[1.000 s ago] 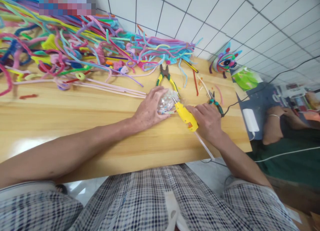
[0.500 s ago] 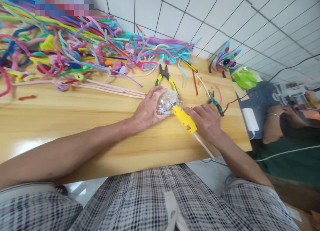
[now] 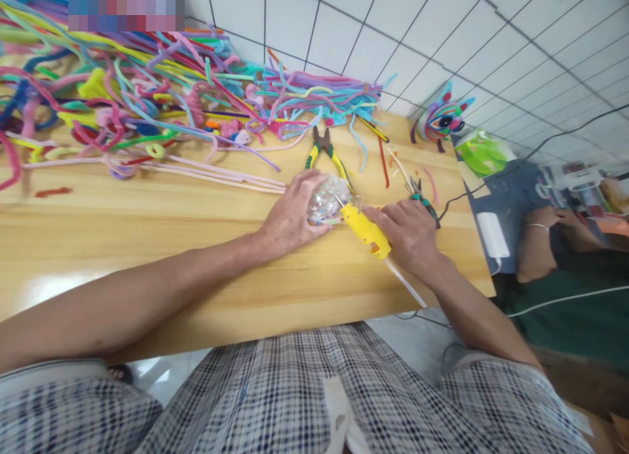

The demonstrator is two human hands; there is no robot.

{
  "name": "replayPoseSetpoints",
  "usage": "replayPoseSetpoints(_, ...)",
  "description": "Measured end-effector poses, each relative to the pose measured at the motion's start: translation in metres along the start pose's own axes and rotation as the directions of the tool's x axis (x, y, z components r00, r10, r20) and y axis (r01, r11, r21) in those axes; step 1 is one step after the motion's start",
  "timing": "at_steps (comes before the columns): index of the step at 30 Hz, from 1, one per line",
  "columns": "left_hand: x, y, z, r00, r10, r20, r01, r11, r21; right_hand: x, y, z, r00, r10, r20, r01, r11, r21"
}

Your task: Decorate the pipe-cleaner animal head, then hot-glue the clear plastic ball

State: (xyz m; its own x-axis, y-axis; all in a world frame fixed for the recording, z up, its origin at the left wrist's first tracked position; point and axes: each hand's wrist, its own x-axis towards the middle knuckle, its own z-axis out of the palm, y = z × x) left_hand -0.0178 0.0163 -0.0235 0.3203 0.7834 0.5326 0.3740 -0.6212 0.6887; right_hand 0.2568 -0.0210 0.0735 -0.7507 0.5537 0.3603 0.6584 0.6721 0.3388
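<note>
My left hand (image 3: 295, 215) is wrapped round a clear, shiny rounded piece (image 3: 325, 204) with coloured specks; I cannot make out its exact kind. A yellow hot glue gun (image 3: 366, 231) is gripped in my right hand (image 3: 410, 234), its metal nozzle pointing at the clear piece. Whether the tip touches the piece I cannot tell. A clear glue stick (image 3: 407, 285) sticks out of the gun's back end. Pliers with yellow and green handles (image 3: 322, 143) lie just behind the clear piece. Beyond my right hand rest smaller dark green pliers (image 3: 423, 202), partly hidden.
Heaped pipe cleaners (image 3: 162, 107) cover the table's back left, with a bundle (image 3: 324, 97) against the tiled wall. A colourful animal head (image 3: 439, 120) stands at the back right, near a green packet (image 3: 484, 154). A white power adapter (image 3: 493, 234) and another person's arm (image 3: 538, 241) are at right.
My right hand has drawn the glue gun slightly to the right, its nozzle shifting a little across the clear piece. The left hand has stayed in place.
</note>
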Motion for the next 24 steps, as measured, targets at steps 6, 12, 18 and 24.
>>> replayPoseSetpoints(6,-0.0002,0.0002,0.0011,1.000,0.026,-0.016,-0.025,1.000,0.010,-0.0012,0.0064,0.0053,0.998,0.058,0.037,-0.059,0.998,0.019)
replayPoseSetpoints(12,-0.0009,-0.0009,0.0018,1.000,0.022,-0.012,-0.022,1.000,0.006,-0.0023,0.0025,-0.0012,0.992,0.089,0.095,-0.096,0.993,0.072)
replayPoseSetpoints(18,-0.0009,-0.0007,0.0012,1.000,0.012,-0.009,-0.012,1.000,0.008,-0.0023,-0.0012,-0.0023,0.984,0.106,0.141,-0.114,0.992,0.052)
replayPoseSetpoints(24,-0.0001,0.0004,0.0008,1.000,0.006,0.000,-0.006,1.000,0.004,-0.0031,0.0050,0.0007,0.988,0.109,0.110,-0.117,0.991,0.069)
